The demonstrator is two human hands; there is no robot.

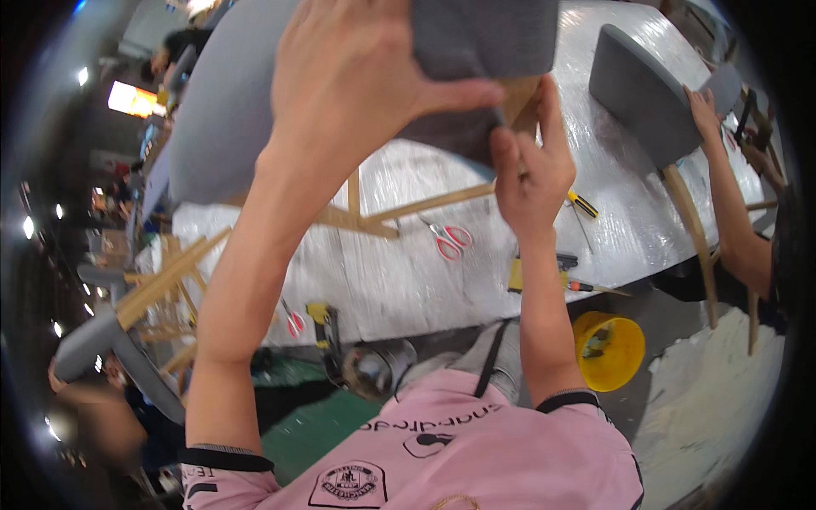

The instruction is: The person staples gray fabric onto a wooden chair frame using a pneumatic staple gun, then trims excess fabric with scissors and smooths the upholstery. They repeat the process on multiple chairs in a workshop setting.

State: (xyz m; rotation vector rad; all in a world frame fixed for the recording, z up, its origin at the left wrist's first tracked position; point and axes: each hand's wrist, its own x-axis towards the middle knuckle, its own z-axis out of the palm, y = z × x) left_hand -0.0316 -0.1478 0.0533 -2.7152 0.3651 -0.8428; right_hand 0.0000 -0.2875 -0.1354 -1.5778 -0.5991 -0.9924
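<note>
At the far left of the work area, we see a second chair [153,289] with wooden legs and grey padding. To its right, we locate the grey upholstered chair [225,119]; its broad padded part extends left of the left hand, and a flatter grey panel [489,38] lies to the right of that hand, on the far side of the right hand.

Red-handled scissors [294,324] and a yellow-and-black tool [324,327] lie near the left forearm. The left hand [348,76] overlaps the upholstery, its thumb spread wide to the right; its fingertips leave the view, so we cannot tell their grip.

Between the forearms, we note wooden bars [438,202] and larger scissors [449,242] over the film-covered table [391,280]. The right hand [537,178] is narrow, thumb and bent fingers at the fabric edge beside a wooden piece [519,96]; we cannot tell whether it pinches the fabric.

Right of it, we find a yellow-and-black cutter [583,203] and, nearer, a yellow bucket [625,353]. At the far right, a co-worker's hand [704,119] touches another grey padded part [642,102].
</note>
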